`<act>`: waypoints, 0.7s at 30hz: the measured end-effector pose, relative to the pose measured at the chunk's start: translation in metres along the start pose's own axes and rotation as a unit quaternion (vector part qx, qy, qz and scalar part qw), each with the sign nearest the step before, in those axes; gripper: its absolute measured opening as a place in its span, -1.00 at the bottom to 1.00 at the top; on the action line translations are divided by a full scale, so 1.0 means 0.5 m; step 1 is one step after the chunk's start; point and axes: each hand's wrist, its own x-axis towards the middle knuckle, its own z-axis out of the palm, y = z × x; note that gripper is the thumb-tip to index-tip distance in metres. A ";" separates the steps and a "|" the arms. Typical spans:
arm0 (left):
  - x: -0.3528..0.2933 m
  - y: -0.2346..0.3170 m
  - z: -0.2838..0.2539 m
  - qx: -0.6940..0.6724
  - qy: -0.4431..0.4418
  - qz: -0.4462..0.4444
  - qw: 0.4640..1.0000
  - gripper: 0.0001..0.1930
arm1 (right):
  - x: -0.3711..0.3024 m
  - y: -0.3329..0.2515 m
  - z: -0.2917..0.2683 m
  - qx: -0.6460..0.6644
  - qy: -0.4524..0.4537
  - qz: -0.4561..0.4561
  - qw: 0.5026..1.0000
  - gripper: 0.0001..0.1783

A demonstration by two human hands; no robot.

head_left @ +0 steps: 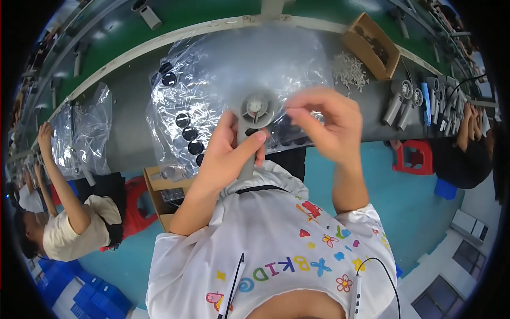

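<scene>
My left hand (pixel 226 154) grips the handle of a grey hand-held fan body (pixel 254 114), its round head with a white hub facing up. My right hand (pixel 326 119) hovers just right of the fan head, fingers pinched together near its rim; whether a small part sits between them I cannot tell. Beneath both hands lies a large clear plastic bag (pixel 212 69) on the grey workbench (pixel 133 133), with several round black parts (pixel 188 133) inside it.
A cardboard box (pixel 372 45) and a heap of small white parts (pixel 349 70) sit at the bench's far right, beside several grey fan bodies (pixel 401 101). Other people work at left (pixel 64 212) and right (pixel 467 143). Red stools (pixel 414 157) and a cardboard box (pixel 162 194) stand below.
</scene>
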 end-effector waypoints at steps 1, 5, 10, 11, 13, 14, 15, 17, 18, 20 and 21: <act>-0.003 0.001 0.003 -0.003 0.003 0.002 1.000 -0.61 | 0.011 -0.006 0.018 0.000 -0.004 0.000 1.000 -0.84; -0.010 0.007 0.007 0.034 0.050 0.042 0.997 -0.65 | 0.024 -0.006 0.078 -0.054 0.002 -0.076 0.996 -0.82; -0.025 0.005 -0.002 0.074 0.077 0.080 0.991 -0.57 | 0.024 -0.017 0.103 -0.060 0.005 -0.070 0.996 -0.83; -0.027 0.004 -0.004 0.090 0.085 0.095 0.988 -0.54 | 0.026 -0.020 0.105 -0.071 -0.005 -0.069 0.995 -0.82; -0.027 0.002 -0.012 0.102 0.086 0.096 0.986 -0.53 | 0.028 -0.020 0.103 -0.085 -0.017 -0.067 0.994 -0.82; -0.027 0.001 -0.015 0.117 0.085 0.096 0.985 -0.52 | 0.031 -0.016 0.101 -0.106 -0.028 -0.087 0.990 -0.80; -0.028 0.001 -0.017 0.115 0.088 0.096 0.985 -0.52 | 0.034 -0.013 0.102 -0.126 -0.039 -0.108 0.985 -0.79; -0.030 0.002 -0.021 0.117 0.099 0.083 0.985 -0.55 | 0.035 -0.012 0.108 -0.121 -0.054 -0.096 0.986 -0.77; -0.033 0.002 -0.024 0.115 0.104 0.086 0.984 -0.55 | 0.035 -0.013 0.112 -0.117 -0.066 -0.089 0.987 -0.75; -0.039 0.001 -0.031 0.090 0.115 0.090 0.985 -0.56 | 0.031 -0.028 0.123 -0.115 -0.092 -0.077 0.986 -0.73; -0.041 0.002 -0.036 0.088 0.120 0.092 0.985 -0.56 | 0.032 -0.034 0.130 -0.116 -0.112 -0.059 0.985 -0.72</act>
